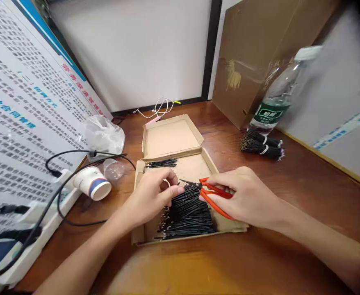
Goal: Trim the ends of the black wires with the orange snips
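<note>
Red-handled scissors are gripped in my right hand, their slim dark blades pointing left toward my left fingertips. My left hand is closed in a pinch over the box; a small dark end at its fingertips looks like a black wire, mostly hidden by the fingers. Beneath both hands, a shallow cardboard box holds a dense pile of short black wires with pale ends. A smaller group of black wires lies near the box's back left, partly behind my left hand.
Right of the box, tied black wire bundles lie before a plastic bottle. A paper cup, clear plastic cup, plastic bag and black cables occupy the left. A white cable lies behind the box flap.
</note>
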Motion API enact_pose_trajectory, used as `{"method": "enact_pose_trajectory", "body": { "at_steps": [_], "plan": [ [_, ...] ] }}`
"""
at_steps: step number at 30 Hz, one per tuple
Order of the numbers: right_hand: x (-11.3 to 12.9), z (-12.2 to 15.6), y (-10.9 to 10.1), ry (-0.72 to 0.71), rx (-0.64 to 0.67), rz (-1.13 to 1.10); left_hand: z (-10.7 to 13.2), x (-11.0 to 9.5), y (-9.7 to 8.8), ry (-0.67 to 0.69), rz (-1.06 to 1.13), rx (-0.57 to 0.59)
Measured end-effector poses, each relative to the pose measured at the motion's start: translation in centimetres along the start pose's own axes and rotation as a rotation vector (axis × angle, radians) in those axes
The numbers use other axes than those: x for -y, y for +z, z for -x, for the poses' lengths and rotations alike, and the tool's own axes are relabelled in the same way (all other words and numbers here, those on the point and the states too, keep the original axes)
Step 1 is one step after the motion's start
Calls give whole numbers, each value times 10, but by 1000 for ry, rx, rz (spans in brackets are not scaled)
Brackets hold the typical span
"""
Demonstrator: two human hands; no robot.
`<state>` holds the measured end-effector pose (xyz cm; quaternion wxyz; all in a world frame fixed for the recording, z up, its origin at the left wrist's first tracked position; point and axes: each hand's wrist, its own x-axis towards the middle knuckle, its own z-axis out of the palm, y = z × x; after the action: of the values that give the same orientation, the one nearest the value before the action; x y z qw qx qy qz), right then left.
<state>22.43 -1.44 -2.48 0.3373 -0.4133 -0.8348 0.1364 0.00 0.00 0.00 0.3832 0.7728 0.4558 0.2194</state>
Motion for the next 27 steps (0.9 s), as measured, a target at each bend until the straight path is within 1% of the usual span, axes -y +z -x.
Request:
{"method": "enact_pose_trajectory", "body": {
  "at_steps": [3,7,9,11,14,17,19,22,27],
  "plan": [
    [0,1,1,1,34,-4,-1,-1,1,1,0,-4],
    [-3,1,3,-14,23,44,-1,-1,-1,5,-22,-4],
    [-4,1,3,-9,-3,60,-3,4,-4,-1,-40,-7],
    [-4,1,3,8,-26,59,-6,13,-9,-9,-83,-30],
    [-4,1,2,20,-51,52,-13,30,-17,7,-213,-82],
    [-3,1,2,11,-53,43,-18,42,-21,18,-295,-73],
    [-3,1,3,7,-57,47,-22,45,-21,55,-409,-95],
    [-3,0,4,9,-66,52,-30,48,-20,132,-599,-172],
    [-5,-1,4,15,-89,49,-45,59,-20,145,-709,-211]
  ]
}}
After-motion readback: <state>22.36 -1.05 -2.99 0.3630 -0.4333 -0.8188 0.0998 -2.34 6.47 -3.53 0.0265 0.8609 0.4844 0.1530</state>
